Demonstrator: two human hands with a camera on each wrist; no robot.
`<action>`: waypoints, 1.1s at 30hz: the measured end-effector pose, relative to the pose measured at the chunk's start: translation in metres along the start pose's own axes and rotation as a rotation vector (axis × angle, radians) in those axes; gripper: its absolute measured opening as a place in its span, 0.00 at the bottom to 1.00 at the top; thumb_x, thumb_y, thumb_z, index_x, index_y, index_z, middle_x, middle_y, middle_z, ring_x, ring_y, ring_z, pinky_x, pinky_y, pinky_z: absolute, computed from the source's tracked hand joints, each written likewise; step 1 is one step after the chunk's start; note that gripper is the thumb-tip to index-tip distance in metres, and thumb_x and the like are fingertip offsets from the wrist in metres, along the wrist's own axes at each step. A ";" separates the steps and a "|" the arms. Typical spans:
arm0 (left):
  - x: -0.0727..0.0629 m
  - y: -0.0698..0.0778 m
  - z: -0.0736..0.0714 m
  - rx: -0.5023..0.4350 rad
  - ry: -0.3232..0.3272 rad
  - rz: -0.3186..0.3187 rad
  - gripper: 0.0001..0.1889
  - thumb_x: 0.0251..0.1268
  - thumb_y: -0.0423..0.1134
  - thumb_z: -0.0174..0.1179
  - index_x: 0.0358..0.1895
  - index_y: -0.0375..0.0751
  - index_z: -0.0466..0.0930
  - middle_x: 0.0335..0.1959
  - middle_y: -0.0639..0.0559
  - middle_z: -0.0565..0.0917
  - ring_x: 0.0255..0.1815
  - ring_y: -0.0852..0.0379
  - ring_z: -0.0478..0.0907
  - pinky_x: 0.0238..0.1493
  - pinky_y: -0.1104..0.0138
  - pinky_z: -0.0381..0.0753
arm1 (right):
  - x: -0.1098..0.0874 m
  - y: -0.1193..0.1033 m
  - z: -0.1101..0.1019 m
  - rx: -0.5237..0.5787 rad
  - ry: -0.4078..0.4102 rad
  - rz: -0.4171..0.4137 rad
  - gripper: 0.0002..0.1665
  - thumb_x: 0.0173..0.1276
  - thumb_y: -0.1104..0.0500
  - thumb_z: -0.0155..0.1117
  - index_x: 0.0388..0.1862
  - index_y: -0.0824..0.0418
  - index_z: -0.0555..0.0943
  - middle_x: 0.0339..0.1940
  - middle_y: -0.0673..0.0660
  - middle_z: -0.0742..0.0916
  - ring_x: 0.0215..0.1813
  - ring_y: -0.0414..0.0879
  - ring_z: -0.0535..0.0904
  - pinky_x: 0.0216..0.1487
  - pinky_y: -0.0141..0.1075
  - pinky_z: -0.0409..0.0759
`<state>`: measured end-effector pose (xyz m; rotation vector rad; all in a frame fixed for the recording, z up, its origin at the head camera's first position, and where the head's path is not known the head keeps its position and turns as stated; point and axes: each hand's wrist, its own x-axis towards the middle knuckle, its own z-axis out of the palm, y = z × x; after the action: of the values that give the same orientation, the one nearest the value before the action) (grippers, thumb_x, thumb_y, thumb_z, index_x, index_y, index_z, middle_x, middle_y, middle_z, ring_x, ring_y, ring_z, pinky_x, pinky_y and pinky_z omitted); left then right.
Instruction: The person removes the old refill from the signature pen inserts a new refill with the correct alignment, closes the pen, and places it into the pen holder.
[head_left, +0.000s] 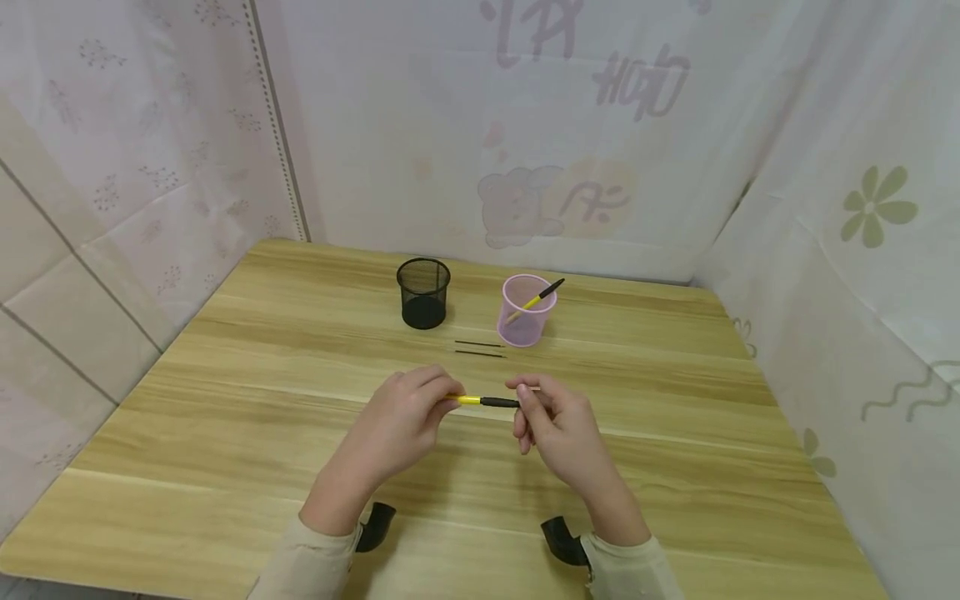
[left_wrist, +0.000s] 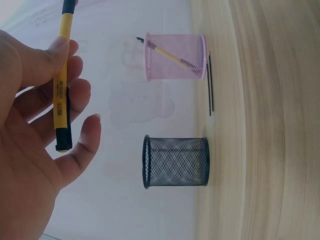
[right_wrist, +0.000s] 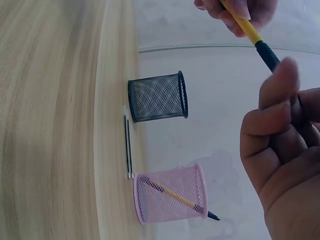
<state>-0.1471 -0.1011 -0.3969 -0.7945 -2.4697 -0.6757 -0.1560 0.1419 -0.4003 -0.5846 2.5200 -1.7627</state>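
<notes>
A yellow pen (head_left: 470, 400) with a black grip section is held level above the table between both hands. My left hand (head_left: 408, 417) pinches its yellow barrel between thumb and fingers; the black clip end shows in the left wrist view, by the palm. At the black grip end, my right hand (head_left: 558, 425) pinches the tip with thumb and fingers, which hide the point. Beyond the hands, two thin dark pen refills (head_left: 480, 348) lie side by side on the table. A second yellow and black pen (head_left: 534, 302) leans inside the pink mesh pen holder (head_left: 522, 333).
A black mesh pen holder (head_left: 423, 312) stands left of the pink one, near the back of the wooden table (head_left: 225, 400). Patterned white cloth (head_left: 390, 150) hangs behind and at both sides. A black curved piece sticks out by each sleeve cuff.
</notes>
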 end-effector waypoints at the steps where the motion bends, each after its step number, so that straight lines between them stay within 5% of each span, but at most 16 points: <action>1: 0.000 -0.001 0.001 0.006 0.005 0.001 0.05 0.68 0.32 0.72 0.43 0.45 0.89 0.39 0.59 0.89 0.40 0.59 0.87 0.40 0.61 0.84 | 0.000 0.000 0.000 -0.005 -0.001 -0.004 0.14 0.87 0.58 0.54 0.58 0.63 0.83 0.26 0.60 0.86 0.23 0.43 0.83 0.28 0.37 0.85; 8: 0.001 -0.003 0.001 0.025 0.031 0.000 0.04 0.70 0.33 0.71 0.44 0.44 0.89 0.39 0.58 0.89 0.38 0.58 0.87 0.37 0.63 0.81 | -0.001 0.005 -0.003 -0.059 0.026 -0.089 0.11 0.78 0.66 0.65 0.56 0.64 0.84 0.37 0.59 0.91 0.35 0.39 0.86 0.36 0.36 0.87; 16: 0.004 -0.001 0.002 0.022 0.042 0.023 0.05 0.68 0.33 0.73 0.44 0.44 0.89 0.40 0.57 0.89 0.40 0.58 0.87 0.38 0.63 0.81 | -0.002 0.006 -0.004 -0.089 0.075 -0.057 0.05 0.79 0.66 0.65 0.45 0.63 0.88 0.33 0.56 0.89 0.31 0.44 0.84 0.32 0.32 0.82; 33: 0.004 0.000 0.004 0.009 0.057 0.032 0.06 0.67 0.34 0.74 0.43 0.46 0.89 0.41 0.57 0.89 0.42 0.58 0.87 0.41 0.61 0.83 | -0.005 0.007 -0.002 -0.093 0.028 0.052 0.26 0.87 0.51 0.54 0.25 0.60 0.80 0.18 0.53 0.79 0.20 0.41 0.76 0.21 0.31 0.72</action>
<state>-0.1511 -0.0974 -0.3982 -0.7989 -2.4026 -0.6660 -0.1541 0.1473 -0.4065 -0.4965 2.6217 -1.6564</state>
